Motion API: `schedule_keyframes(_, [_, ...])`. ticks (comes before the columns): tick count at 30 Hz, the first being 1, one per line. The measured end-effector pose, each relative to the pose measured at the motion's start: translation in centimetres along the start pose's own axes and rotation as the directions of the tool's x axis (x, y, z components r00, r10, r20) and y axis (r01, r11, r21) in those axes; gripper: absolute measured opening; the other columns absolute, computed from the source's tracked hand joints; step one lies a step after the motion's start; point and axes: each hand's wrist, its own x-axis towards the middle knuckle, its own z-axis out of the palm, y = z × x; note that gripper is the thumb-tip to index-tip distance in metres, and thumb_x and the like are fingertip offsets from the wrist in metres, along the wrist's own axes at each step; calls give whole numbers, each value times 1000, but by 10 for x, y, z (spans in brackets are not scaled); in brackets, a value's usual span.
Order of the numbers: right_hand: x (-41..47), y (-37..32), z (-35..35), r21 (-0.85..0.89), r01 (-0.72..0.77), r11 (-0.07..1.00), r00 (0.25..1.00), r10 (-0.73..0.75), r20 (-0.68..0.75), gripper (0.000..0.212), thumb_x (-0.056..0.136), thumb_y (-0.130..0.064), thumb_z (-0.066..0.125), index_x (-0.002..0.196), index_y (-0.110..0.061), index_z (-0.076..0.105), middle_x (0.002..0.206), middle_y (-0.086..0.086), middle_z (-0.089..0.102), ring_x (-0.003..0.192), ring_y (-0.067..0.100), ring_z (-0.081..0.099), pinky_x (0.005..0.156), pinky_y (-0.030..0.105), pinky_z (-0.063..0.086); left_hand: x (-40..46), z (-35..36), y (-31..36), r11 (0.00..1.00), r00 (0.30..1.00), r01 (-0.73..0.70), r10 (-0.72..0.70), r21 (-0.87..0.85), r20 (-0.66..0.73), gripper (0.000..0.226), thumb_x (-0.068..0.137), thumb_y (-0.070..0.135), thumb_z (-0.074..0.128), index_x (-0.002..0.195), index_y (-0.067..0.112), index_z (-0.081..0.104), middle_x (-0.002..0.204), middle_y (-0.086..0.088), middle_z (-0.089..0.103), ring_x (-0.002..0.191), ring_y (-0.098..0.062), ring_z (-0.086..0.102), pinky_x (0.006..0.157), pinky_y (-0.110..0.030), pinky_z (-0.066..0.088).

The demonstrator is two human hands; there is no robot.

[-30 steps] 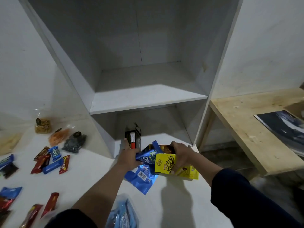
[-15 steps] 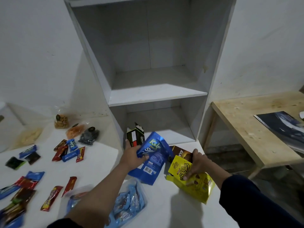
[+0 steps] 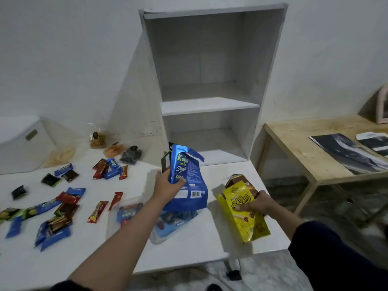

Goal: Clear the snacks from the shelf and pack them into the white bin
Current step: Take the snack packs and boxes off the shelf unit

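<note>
Glossy blue pouch [image 3: 184,177], crinkled yellow pouch [image 3: 243,215]

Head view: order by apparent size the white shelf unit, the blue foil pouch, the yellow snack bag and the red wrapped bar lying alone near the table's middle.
1. White shelf unit, clearly largest.
2. Blue foil pouch and yellow snack bag: look alike in size; both are part hidden by the holding fingers, so unranked.
3. Red wrapped bar, smallest.

Left hand [image 3: 168,184] grips blue pouches [image 3: 184,177] and a dark box [image 3: 165,164] above the table [image 3: 199,244], before the shelf [image 3: 210,106]. Right hand [image 3: 255,203] grips yellow pouch [image 3: 244,215] and brown box [image 3: 241,184] near right edge. White bin [image 3: 21,143] at far-left corner.
</note>
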Motion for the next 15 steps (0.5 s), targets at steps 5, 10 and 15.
schedule_keyframes(5, [-71,-51,3,132,164,978,979,-177,100,59,44,-39,94,90,-11,72,81,2,75,63,12,70,54,21,53,-68,-45,10,991,994,11,-26,-131,-108,25,80,15,72,104,15,65,98,-6,70,91,-22,65,78,-30,49])
schedule_keyframes(10, [-121,-120,35,119,305,945,928,-323,184,39,64,-29,87,95,-14,69,76,-3,71,52,3,65,39,11,40,-115,-110,-1,984,967,23,-66,-175,-247,25,80,14,72,104,12,64,95,-5,69,87,-21,63,78,-30,47])
schedule_keyframes(15, [-154,-196,113,80,449,890,823,-447,351,50,58,-35,89,99,-14,70,85,-2,74,67,10,70,52,19,53,-172,-190,-31,973,905,53,-141,-222,-401,23,79,9,73,100,12,63,94,-7,67,88,-22,62,77,-32,48])
